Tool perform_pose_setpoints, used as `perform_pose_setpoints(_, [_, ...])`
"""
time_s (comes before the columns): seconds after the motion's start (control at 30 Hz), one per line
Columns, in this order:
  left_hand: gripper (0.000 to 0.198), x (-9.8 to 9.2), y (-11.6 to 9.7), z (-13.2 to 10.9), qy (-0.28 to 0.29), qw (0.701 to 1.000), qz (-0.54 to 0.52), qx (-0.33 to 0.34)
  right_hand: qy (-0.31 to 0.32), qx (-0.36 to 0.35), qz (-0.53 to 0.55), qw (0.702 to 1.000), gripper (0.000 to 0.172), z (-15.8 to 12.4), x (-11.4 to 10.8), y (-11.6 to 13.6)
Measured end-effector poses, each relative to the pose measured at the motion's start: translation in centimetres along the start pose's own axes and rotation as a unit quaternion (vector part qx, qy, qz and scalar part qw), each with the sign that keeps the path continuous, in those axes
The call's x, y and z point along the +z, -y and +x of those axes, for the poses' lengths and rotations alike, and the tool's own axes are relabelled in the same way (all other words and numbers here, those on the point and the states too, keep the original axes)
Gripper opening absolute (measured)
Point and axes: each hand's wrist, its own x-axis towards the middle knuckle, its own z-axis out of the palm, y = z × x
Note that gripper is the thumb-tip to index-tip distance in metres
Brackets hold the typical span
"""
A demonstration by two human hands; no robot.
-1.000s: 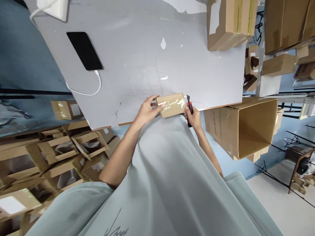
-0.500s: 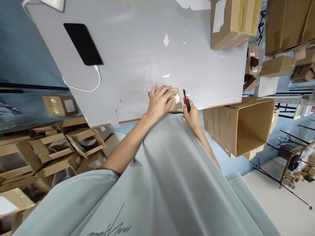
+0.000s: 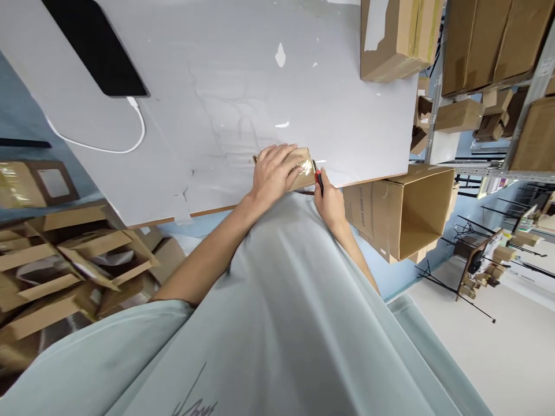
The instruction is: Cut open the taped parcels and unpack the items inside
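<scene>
A small brown cardboard box (image 3: 302, 169) wrapped in shiny clear tape lies at the near edge of the grey table (image 3: 225, 104). My left hand (image 3: 272, 172) lies on top of it, fingers curved over it and pressing it down. My right hand (image 3: 329, 202) grips a red and black utility knife (image 3: 318, 177), its tip touching the box's right end.
A black phone (image 3: 97, 49) with a white cable (image 3: 113, 144) lies at the table's far left. A cardboard box (image 3: 392, 37) stands at the far right corner. A large open carton (image 3: 407, 211) sits beside the table at the right. Several opened boxes (image 3: 65, 260) pile up at the left.
My left hand moved from the box's left end onto its top. The right hand brought the knife closer until it touches the box's right end. The view shifted slightly.
</scene>
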Motion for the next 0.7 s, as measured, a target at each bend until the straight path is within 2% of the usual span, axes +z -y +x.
perform_pose_setpoints(0.5, [0.040,0.0,-0.1,-0.2,-0.001,1.000,-0.013,0.002,0.023,0.023,-0.062,0.998,0.067,-1.0,-1.0,2.1])
perform_pose_setpoints(0.7, [0.037,0.2,-0.3,-0.2,0.002,1.000,-0.014,-0.003,0.041,0.049,-0.071,0.995,0.067,-1.0,-1.7,4.2])
